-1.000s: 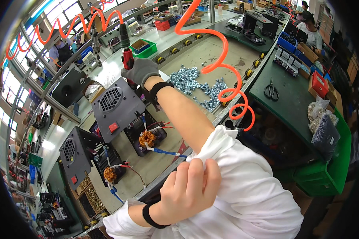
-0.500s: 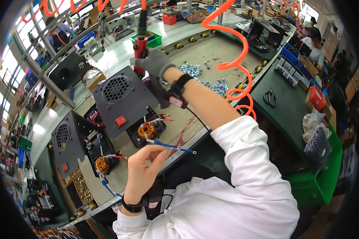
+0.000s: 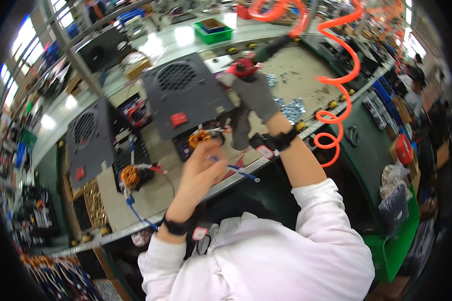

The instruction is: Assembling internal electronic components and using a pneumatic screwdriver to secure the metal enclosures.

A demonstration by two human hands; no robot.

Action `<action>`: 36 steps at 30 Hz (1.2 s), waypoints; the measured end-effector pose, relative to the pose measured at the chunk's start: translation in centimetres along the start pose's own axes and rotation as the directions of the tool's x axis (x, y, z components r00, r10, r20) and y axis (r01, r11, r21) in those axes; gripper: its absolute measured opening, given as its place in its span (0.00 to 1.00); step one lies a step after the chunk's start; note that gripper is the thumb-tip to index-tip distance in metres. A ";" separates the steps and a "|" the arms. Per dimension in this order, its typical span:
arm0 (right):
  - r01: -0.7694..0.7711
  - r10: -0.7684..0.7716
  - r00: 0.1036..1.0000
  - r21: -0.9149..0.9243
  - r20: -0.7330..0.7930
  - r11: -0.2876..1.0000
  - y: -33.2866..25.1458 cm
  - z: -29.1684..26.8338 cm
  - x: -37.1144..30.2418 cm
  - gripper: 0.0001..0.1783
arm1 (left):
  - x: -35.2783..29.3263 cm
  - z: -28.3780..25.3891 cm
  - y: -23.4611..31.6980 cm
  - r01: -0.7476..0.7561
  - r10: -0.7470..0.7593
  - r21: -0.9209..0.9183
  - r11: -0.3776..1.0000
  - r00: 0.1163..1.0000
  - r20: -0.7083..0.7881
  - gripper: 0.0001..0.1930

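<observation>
My right hand, in a grey glove, is closed around a red air screwdriver. The tool tilts over the right edge of a dark grey metal cover, which has a round vent grille and a red switch. My bare left hand is blurred, its bent fingers and thumb apart, just in front of a copper-wound ring coil. A blue cable with a ring terminal runs behind that hand; no grip on it shows. The screwdriver's bit is hidden.
A second grey unit with its own coil stands to the left. Loose silver fasteners lie beyond my right hand. An orange coiled hose hangs at the right. A green bin stands at the back.
The view has shifted. The screwdriver has tipped from upright to leaning, its hose end swung rightward, still in my right hand. My left hand has moved up to the coil, its fingers parting.
</observation>
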State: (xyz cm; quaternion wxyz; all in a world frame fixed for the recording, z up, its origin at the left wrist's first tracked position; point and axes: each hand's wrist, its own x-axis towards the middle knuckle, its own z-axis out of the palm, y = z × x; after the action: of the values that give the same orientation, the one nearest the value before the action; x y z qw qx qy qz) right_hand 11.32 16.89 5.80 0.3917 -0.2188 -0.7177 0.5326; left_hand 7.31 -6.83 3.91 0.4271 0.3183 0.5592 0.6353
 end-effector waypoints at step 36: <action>-0.098 0.169 0.983 0.562 -0.075 0.821 -2.5 2.0 -10.7 0.33 | 18.0 6.3 -5.2 -0.372 0.670 0.701 0.608 0.714 -0.203 0.17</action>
State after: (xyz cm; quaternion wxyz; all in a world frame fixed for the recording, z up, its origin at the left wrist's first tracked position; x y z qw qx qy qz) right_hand 16.42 7.03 4.37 0.4430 -0.1772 -0.4897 0.7298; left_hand 6.02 12.17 -1.43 -0.0527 0.4366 0.6936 0.5705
